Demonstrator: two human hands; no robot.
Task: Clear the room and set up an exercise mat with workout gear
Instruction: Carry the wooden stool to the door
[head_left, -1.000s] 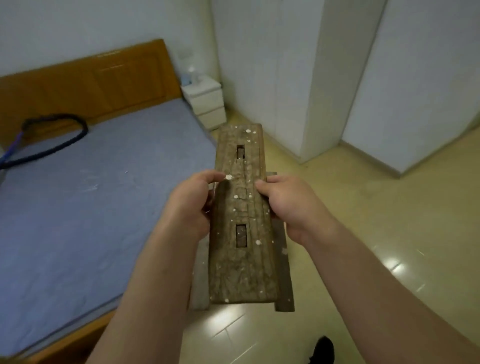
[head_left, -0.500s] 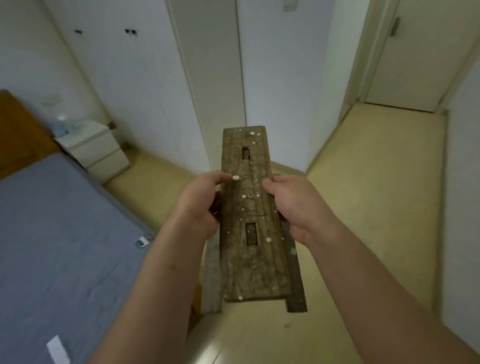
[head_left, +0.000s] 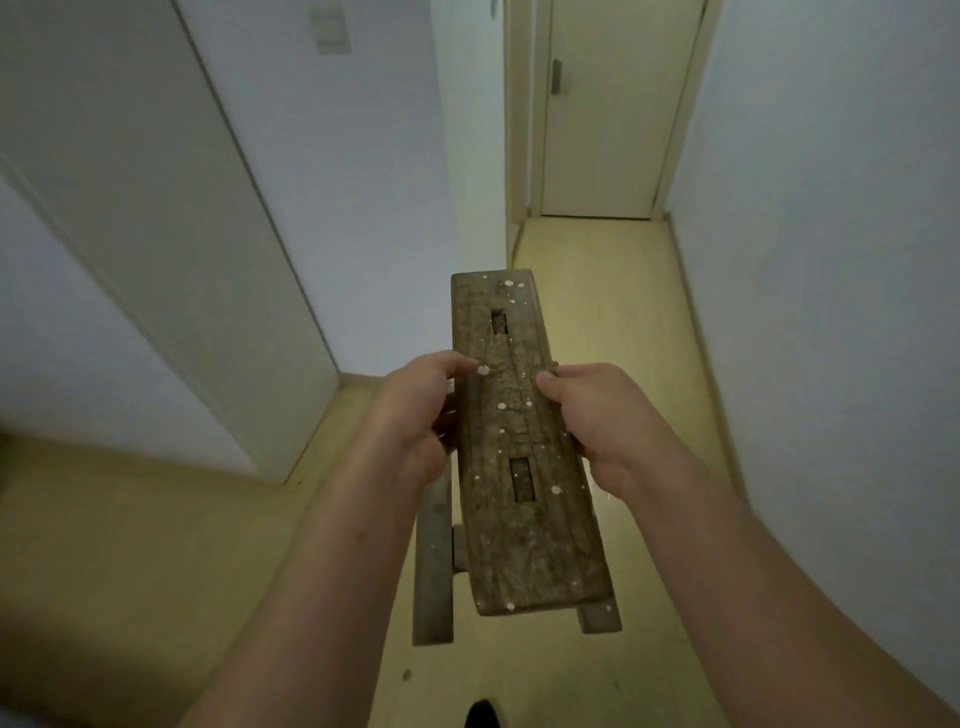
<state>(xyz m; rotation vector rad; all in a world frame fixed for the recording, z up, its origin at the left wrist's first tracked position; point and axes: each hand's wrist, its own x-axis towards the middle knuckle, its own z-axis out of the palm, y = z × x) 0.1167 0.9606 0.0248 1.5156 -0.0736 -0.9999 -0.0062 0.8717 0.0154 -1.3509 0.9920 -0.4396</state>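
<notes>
stool carried lengthwise toward the corridor

a small wooden stool (head_left: 524, 447) is held up in the air in front of the person, seat upward, legs hanging below it, clear of the floor (head_left: 130, 545). its long axis points straight away from the body, in line with the narrow corridor (head_left: 613, 291) ahead. the left hand (head_left: 415, 415) grips the left long edge and the right hand (head_left: 608, 421) grips the right long edge, both about mid-length, thumbs on top of the seat and the other fingers curled under, out of sight. neither hand is nearer than the other; the load sits evenly between them.

the corridor runs between a white corner (head_left: 467, 156) on the left and a wall (head_left: 831, 260) on the right, and ends at a closed door (head_left: 608, 130). a white panel (head_left: 156, 234) stands further left. a dark shoe (head_left: 480, 714) shows at the bottom edge.

held end-on, the stool looks set to pass down the corridor without turning; the closed door seems the one obstacle, and opening it would likely need a free hand.
</notes>
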